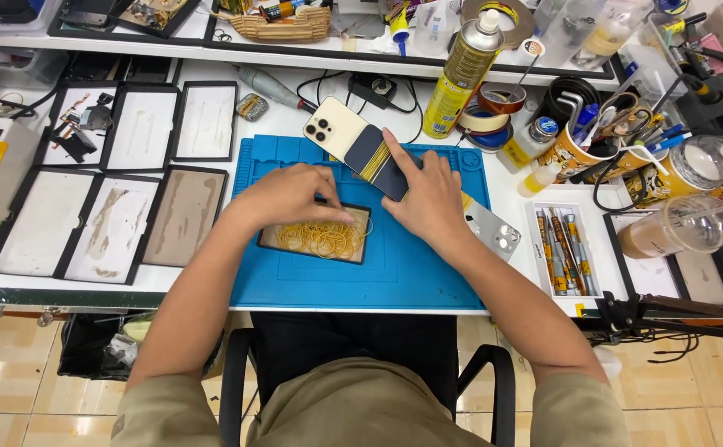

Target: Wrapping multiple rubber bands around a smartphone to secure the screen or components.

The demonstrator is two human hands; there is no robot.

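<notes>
Fingers of your left hand (291,196) curl loosely into the near tray (272,239) of rubber bands (322,239); your right hand (428,197) presses flat, gripping the banded phone (360,146) just beyond, on the blue mat (428,281).

- Yellow spray can (463,70) with a white cap, a printed label round its body, upright at the far edge of the blue mat.
- Small clear bottle (528,142) with a blue cap and yellowish label, just right of the can.
- Tiny yellow dropper bottle (538,179), lying tilted nearer, right of the mat.
</notes>
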